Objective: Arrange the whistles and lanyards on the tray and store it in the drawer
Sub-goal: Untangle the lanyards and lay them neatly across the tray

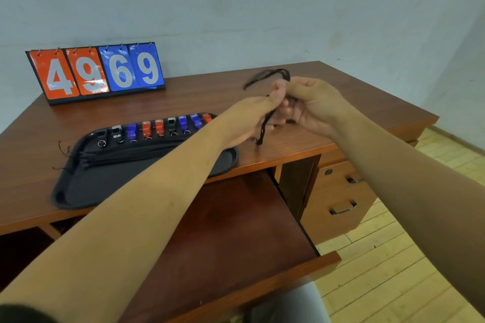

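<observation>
Left hand (249,120) and right hand (312,105) both pinch a loose black lanyard (264,123) above the surface (354,97), right of the tray (65,191); best folded straight, kept taut, then laid beside the tray's laid lanyards (126,155) below the whistles (157,127).

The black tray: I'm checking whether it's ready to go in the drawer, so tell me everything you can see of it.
The black tray is shallow and rectangular with rounded corners and a raised rim, seemingly plastic. It lies flat on the wooden desk near the front edge. Black, blue and orange whistles line its far side; black lanyards lie stretched beside them, ends trailing over the left rim. Its near half is bare. A forearm crosses above its right end.
</observation>
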Available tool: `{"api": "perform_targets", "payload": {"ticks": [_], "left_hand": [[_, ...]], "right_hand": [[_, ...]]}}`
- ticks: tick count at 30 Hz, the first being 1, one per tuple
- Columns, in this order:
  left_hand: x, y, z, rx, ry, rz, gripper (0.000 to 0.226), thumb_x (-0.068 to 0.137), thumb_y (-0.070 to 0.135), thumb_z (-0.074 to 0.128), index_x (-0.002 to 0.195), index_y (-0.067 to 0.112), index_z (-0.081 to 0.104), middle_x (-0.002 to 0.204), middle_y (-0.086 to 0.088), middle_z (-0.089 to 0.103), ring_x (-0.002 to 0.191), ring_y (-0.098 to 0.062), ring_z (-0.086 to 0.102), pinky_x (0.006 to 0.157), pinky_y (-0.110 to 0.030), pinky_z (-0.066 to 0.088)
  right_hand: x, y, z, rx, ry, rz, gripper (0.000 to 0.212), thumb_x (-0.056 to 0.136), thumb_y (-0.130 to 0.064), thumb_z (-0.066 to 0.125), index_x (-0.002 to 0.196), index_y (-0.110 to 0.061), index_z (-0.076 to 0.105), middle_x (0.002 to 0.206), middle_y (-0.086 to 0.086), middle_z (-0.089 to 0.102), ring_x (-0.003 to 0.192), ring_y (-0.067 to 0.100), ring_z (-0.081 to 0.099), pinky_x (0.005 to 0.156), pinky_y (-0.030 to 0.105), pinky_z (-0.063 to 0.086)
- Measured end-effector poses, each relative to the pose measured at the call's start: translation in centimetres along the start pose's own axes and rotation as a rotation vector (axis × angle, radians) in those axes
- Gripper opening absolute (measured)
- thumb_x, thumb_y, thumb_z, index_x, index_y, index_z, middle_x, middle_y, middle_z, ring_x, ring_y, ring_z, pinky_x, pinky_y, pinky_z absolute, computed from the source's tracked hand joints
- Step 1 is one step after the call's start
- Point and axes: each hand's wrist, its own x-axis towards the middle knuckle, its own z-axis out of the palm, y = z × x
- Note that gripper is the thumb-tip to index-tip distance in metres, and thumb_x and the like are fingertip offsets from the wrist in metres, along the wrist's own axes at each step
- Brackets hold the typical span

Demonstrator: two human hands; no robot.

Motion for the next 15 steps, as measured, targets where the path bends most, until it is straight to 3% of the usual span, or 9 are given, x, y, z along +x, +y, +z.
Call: {"api": "perform_targets", "payload": {"ticks": [3, 5, 9, 13, 15], "left_hand": [[-1.1, -0.5, -0.1, 0.07, -0.055, -0.037, 0.036, 0.102, 0.036, 0.048, 0.12, 0.007, 0.061, 0.09, -0.003, 0.072, 0.094, -0.02, 0.07, 0.092, -0.037, 0.052], [-1.7, -0.5, -0.8, 0.064, -0.021, -0.016, 0.029, 0.104, 0.024, 0.046, 0.117, 0.003, 0.062, 0.076, -0.001, 0.063, 0.078, -0.017, 0.065, 0.078, -0.033, 0.051], [-2.6, -0.2, -2.3, 0.076, 0.094, -0.036, 0.025, 0.103, 0.016, 0.046, 0.117, 0.004, 0.063, 0.068, 0.003, 0.057, 0.059, -0.011, 0.055, 0.057, -0.024, 0.042], [-3.3, 0.2, -3.3, 0.16, 0.155, -0.078, 0.019, 0.102, 0.016, 0.051, 0.11, 0.006, 0.065, 0.069, 0.001, 0.054, 0.048, -0.009, 0.044, 0.045, -0.019, 0.033], [-3.6, 0.4, -3.4, 0.252, 0.149, -0.078, 0.018, 0.101, 0.018, 0.053, 0.108, 0.01, 0.067, 0.068, 0.002, 0.057, 0.048, -0.009, 0.043, 0.045, -0.018, 0.033]], "right_hand": [[0.2, -1.0, -0.8, 0.057, 0.128, -0.027, 0.01, 0.094, -0.008, 0.064, 0.098, 0.0, 0.069, 0.083, 0.01, 0.07, 0.061, 0.011, 0.058, 0.057, 0.019, 0.054], [0.4, -0.8, -1.7, 0.072, 0.234, -0.023, 0.011, 0.093, -0.007, 0.065, 0.1, 0.001, 0.068, 0.085, 0.011, 0.073, 0.062, 0.01, 0.059, 0.057, 0.018, 0.055], [0.3, 1.5, -3.0, -0.017, 0.456, 0.111, 0.022, 0.09, -0.007, 0.069, 0.11, 0.002, 0.064, 0.101, 0.019, 0.075, 0.067, 0.01, 0.064, 0.062, 0.02, 0.057], [-0.2, 3.5, -2.6, -0.424, 0.492, 0.352, 0.029, 0.089, -0.015, 0.074, 0.11, 0.003, 0.067, 0.098, 0.018, 0.075, 0.064, 0.014, 0.068, 0.056, 0.025, 0.056], [-0.2, 3.7, -1.8, -0.672, 0.524, 0.346, 0.027, 0.089, -0.018, 0.075, 0.106, 0.001, 0.068, 0.094, 0.017, 0.074, 0.064, 0.015, 0.064, 0.056, 0.026, 0.054]]}}
